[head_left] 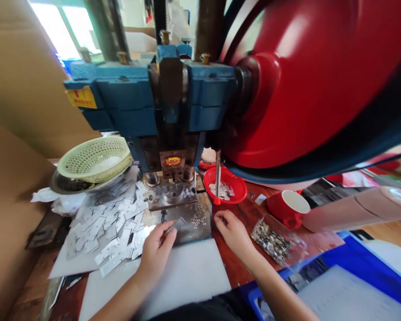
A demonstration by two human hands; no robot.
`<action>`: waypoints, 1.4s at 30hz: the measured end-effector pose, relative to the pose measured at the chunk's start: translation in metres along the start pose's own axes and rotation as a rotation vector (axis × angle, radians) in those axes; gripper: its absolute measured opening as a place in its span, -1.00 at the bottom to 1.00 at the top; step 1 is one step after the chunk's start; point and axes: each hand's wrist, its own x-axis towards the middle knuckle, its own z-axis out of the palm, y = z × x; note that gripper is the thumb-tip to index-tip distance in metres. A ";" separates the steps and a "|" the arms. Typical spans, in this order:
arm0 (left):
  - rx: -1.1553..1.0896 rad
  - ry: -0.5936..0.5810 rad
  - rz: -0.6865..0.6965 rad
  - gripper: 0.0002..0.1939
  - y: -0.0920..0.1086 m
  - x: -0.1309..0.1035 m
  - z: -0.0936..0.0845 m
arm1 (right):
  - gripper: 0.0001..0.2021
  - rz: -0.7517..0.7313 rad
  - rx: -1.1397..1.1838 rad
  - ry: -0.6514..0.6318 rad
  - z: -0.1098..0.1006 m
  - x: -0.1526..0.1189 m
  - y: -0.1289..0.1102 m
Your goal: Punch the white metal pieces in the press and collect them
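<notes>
My left hand (158,247) pinches a small flat metal plate (178,224) between thumb and fingers, in front of the die of a blue press (127,107). To its left lies a heap of flat metal plates (110,223) on white sheeting. My right hand (232,229) rests over the red-brown table beside the press base, its fingers curled together; whatever they hold, if anything, is too small to make out. Tiny metal pieces (198,217) are scattered on the press bed (187,229) between the hands.
A red basket (242,189) with plates stands behind my right hand. Farther right are a red mug (276,205), a bag of small fasteners (270,240), a pink bottle (354,209) and a blue bin (342,249). A green colander (70,162) is at left; a red flywheel (304,80) overhangs the right.
</notes>
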 end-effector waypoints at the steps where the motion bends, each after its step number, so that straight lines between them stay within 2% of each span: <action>1: -0.025 -0.004 -0.028 -0.60 0.005 0.001 -0.002 | -0.81 -0.038 0.018 0.027 0.000 0.009 -0.012; 6: -0.235 0.025 -0.150 -0.57 0.021 0.010 -0.014 | -0.82 -0.422 -0.019 0.142 0.016 0.065 -0.078; 9: -0.427 0.059 -0.217 -0.61 0.020 0.013 -0.023 | -0.82 -0.554 -0.078 0.190 0.028 0.091 -0.098; 12: -0.623 0.083 -0.309 -0.66 0.017 0.016 -0.030 | -0.82 -0.598 -0.181 0.188 0.031 0.102 -0.101; 15: -0.785 0.098 -0.413 -0.72 0.018 0.020 -0.035 | -0.79 -0.645 -0.275 0.175 0.025 0.100 -0.094; 18: -0.898 0.092 -0.487 -0.77 0.024 0.026 -0.038 | -0.72 -0.679 -0.252 0.130 0.022 0.094 -0.085; 22: -0.977 0.053 -0.549 -0.77 0.032 0.035 -0.036 | -0.66 -0.687 -0.273 0.110 0.025 0.090 -0.079; 26: -1.008 0.041 -0.582 -0.76 0.039 0.039 -0.032 | -0.67 -0.674 -0.350 0.151 0.023 0.090 -0.081; 29: -1.000 0.039 -0.594 -0.76 0.042 0.041 -0.030 | -0.70 -0.640 -0.246 0.165 0.018 0.088 -0.084; 32: -0.890 0.030 -0.529 -0.82 0.044 0.041 -0.028 | -0.68 -0.470 0.058 0.090 0.015 0.080 -0.086; 35: -0.583 -0.035 -0.351 -0.85 0.044 0.043 -0.025 | -0.65 -0.192 0.374 -0.165 0.017 0.069 -0.089; 37: -0.308 -0.039 -0.176 -0.78 0.044 0.046 -0.023 | -0.68 -0.092 0.514 -0.309 0.020 0.064 -0.092; 39: -0.079 0.008 -0.001 -0.69 0.043 0.052 -0.021 | -0.72 -0.078 0.577 -0.320 0.023 0.063 -0.093; 42: 0.112 0.065 0.194 -0.70 0.044 0.066 -0.018 | -0.79 -0.169 0.501 -0.158 0.027 0.071 -0.092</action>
